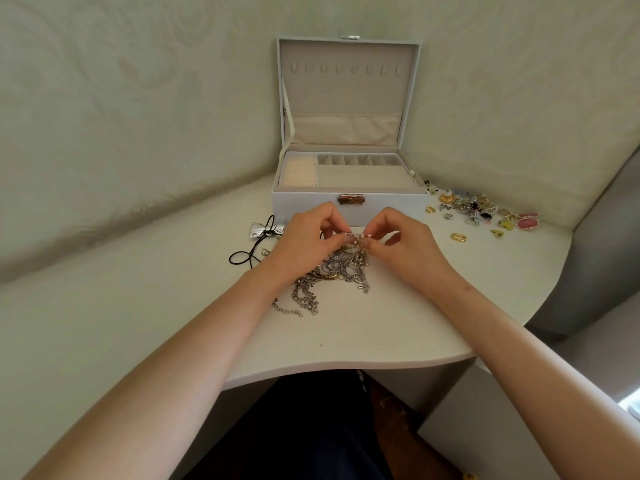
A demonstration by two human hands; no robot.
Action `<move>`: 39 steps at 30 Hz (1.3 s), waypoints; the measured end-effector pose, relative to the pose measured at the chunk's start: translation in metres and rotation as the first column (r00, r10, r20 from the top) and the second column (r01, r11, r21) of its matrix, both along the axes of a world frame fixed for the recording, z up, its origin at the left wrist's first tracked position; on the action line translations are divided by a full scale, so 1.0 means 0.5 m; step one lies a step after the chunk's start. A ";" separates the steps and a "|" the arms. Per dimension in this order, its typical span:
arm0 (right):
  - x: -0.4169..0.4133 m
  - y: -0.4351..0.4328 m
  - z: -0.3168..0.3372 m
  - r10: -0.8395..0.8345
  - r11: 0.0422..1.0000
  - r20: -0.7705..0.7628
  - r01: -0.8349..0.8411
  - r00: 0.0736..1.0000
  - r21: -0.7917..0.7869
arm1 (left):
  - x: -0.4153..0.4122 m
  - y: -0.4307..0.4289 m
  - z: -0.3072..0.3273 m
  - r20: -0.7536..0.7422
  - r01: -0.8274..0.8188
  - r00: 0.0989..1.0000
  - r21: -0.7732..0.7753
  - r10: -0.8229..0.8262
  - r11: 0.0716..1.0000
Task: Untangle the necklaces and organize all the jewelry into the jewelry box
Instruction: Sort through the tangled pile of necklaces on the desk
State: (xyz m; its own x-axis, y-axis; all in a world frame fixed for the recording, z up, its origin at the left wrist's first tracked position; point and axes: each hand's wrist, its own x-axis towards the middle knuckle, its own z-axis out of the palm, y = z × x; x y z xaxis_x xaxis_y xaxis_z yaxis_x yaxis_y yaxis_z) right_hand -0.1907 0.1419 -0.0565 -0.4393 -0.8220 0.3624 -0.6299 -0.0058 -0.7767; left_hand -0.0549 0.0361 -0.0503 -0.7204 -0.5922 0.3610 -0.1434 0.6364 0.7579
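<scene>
Directly below the fingertips lies the tangle of necklaces (332,271), a heap of silver chains spreading on the table (346,337) toward the wrists. The left hand (306,233) and the right hand (405,240) meet above it, each with thumb and forefinger curled narrowly together. Between them they pinch a short stretch of thin chain (355,233), lifted off the heap and drawn nearly level from one hand's fingers to the other's (the remaining fingers are loosely bent and hold nothing). Just beyond the fingers stands the jewelry box (304,202), its lid (346,91) upright and its clasp close behind the pinched chain. Its compartments look unfilled. Left of the left-hand fingers, near them, a silver bow on a black cord (265,229) rests on the table. Right of the right-hand fingers, well apart, small earrings and rings (481,211) lie scattered beside the box.
</scene>
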 end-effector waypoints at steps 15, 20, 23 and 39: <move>-0.011 0.004 0.010 0.143 0.989 0.269 -0.127 0.952 -0.077 | 0.003 -0.001 0.003 0.108 0.025 0.994 -0.055 -0.019 0.998; -0.011 0.006 0.012 0.143 0.989 0.271 -0.124 0.952 -0.086 | 0.002 -0.007 -0.002 0.104 0.047 0.994 -0.132 -0.033 0.990; -0.011 0.004 0.010 0.126 0.991 0.258 -0.108 0.958 -0.082 | 0.000 -0.010 -0.002 0.080 0.048 0.996 -0.165 -0.035 0.985; -0.014 0.004 0.011 0.132 0.984 0.227 -0.101 0.965 -0.144 | -0.005 -0.018 -0.007 0.059 0.055 0.997 -0.170 -0.046 0.984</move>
State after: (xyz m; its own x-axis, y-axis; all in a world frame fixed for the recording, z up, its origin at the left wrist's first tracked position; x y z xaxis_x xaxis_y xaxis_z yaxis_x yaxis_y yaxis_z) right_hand -0.1976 0.1441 -0.0510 -0.4290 -0.8251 0.3677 -0.4184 -0.1793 -0.8904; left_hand -0.0572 0.0271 -0.0536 -0.7690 -0.4877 0.4132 -0.1460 0.7634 0.6292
